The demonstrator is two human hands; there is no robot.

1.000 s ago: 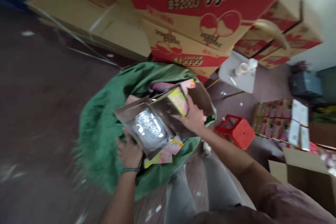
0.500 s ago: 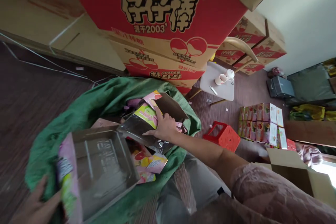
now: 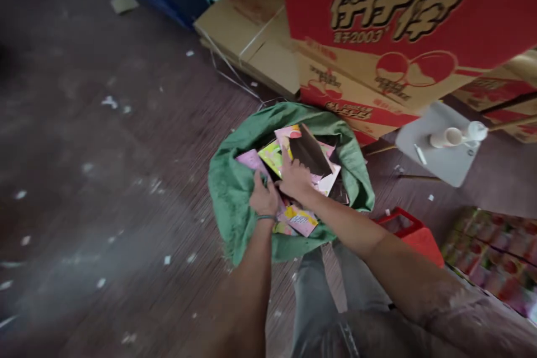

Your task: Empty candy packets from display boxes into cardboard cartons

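A green cloth sack stands open on the floor, filled with colourful pink, purple and lime cardboard packaging. My left hand is closed at the edge of a purple carton on the sack's left side. My right hand lies on the packaging in the middle, its index finger stretched over a lime-green carton piece. Beside that hand, an opened carton shows its dark brown inside. A pink and yellow carton piece pokes out at the near rim. Lower layers are hidden.
Big red-and-brown cardboard boxes are stacked behind the sack, next to flattened, tied cardboard. At right are a chair with a cup, a red stool and packed display boxes. Paper scraps litter the floor.
My left hand has come from the far left into the sack, and the large tray-like carton there no longer shows its open inside. My right hand stays on the packaging. The view has swung left.
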